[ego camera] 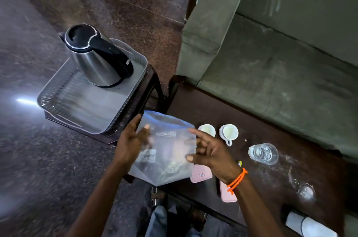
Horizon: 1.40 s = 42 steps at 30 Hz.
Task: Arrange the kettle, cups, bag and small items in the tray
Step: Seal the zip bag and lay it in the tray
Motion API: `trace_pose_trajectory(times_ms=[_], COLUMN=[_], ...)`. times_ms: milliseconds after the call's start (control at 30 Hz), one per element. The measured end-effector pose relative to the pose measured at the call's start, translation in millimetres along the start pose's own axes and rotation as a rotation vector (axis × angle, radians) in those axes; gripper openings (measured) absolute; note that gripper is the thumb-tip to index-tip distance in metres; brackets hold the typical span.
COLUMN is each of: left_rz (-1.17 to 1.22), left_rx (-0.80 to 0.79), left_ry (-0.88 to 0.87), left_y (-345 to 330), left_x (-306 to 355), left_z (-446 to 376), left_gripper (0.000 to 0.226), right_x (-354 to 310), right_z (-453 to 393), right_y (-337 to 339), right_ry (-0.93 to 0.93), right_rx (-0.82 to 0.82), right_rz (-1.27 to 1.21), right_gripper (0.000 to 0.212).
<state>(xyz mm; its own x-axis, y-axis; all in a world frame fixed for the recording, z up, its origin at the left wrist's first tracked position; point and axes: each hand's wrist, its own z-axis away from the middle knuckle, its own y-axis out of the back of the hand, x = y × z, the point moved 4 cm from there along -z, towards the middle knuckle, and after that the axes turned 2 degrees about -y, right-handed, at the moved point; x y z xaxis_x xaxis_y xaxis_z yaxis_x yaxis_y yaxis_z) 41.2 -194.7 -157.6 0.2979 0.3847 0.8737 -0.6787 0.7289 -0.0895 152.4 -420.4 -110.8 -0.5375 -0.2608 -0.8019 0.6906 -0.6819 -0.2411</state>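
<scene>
A steel kettle point(96, 56) with a black lid and handle stands upright in the far part of the grey perforated tray point(64, 105), which rests on a dark stool. A clear plastic bag point(166, 149) with small items inside hangs in the air between stool and table. My left hand point(131, 143) grips its left edge. My right hand point(211, 153) holds its right side with fingers spread. Two small white cups point(228, 132) stand on the dark table just beyond my right hand.
A clear drinking glass point(263, 153) and a second glass point(306, 191) sit on the dark table point(271, 130) to the right. Two pink flat cases point(201, 175) lie under my right wrist. A green sofa point(280, 42) borders the table behind. A white object point(310, 227) lies at bottom right.
</scene>
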Motion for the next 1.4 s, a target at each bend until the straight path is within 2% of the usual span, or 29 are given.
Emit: trace_pose_trajectory(times_ms=[133,267,367,433,500,533,600,633,700,767,800,867,933,967,1033,1133,1267,1400], left_rz=[-0.127,-0.152,-0.067,0.214,0.573,0.731,0.917,0.911,0.798,0.703,0.674,0.598,0.514,0.477,0.423,0.405,0.409,0.395], left_rx=[0.133,0.202,0.402,0.538,0.448,0.347,0.12,0.031,-0.068,-0.014,0.038,0.083,0.061,0.046,0.018,0.009,0.11,0.158], left_ry=[-0.206,-0.315,-0.189,0.056,0.366,0.437,0.43,0.399,0.313,0.244,0.232,0.204,0.168,0.152,0.116,0.067,0.016,-0.014], left_y=[20,33,43,45,29,18,-5,-14,-22,-18,-12,3,21,31,51,79,123,163], left_x=[12,30,29,16,-2,-9,-14,-13,-8,-7,-7,-1,10,16,29,44,55,62], left_z=[0,1,9,19,29,34,43,45,41,29,20,6,-5,-10,-19,-30,-47,-62], left_gripper=[0.041,0.023,0.041,0.048,0.071,0.087,0.104,0.1,0.066,0.038,0.03,0.026,0.028,0.029,0.03,0.033,0.038,0.024], right_x=[-20,-44,-57,-61,-59,-55,-44,-38,-27,-19,-18,-26,-35,-40,-50,-65,-73,-74], right_z=[-16,-28,-31,-30,-27,-25,-21,-21,-22,-25,-28,-39,-62,-78,-112,-151,-185,-210], right_y=[-5,-14,-27,-36,-47,-53,-66,-72,-81,-84,-83,-74,-65,-63,-71,-104,-151,-192], right_ry=[0.083,0.3,0.505,0.666,0.768,0.795,0.839,0.864,0.895,0.846,0.779,0.581,0.362,0.255,0.111,0.046,-0.037,-0.15], right_rx=[0.18,0.3,0.384,0.446,0.523,0.554,0.558,0.523,0.39,0.259,0.248,0.348,0.439,0.415,0.222,-0.066,-0.255,-0.46], right_rz=[0.165,0.576,0.734,0.853,0.961,1.016,1.115,1.156,1.23,1.183,1.076,0.728,0.399,0.285,0.157,0.127,0.059,0.031], right_gripper=[0.043,0.025,0.027,0.026,0.021,0.019,0.015,0.014,0.013,0.012,0.016,0.031,0.032,0.03,0.025,0.019,0.019,0.038])
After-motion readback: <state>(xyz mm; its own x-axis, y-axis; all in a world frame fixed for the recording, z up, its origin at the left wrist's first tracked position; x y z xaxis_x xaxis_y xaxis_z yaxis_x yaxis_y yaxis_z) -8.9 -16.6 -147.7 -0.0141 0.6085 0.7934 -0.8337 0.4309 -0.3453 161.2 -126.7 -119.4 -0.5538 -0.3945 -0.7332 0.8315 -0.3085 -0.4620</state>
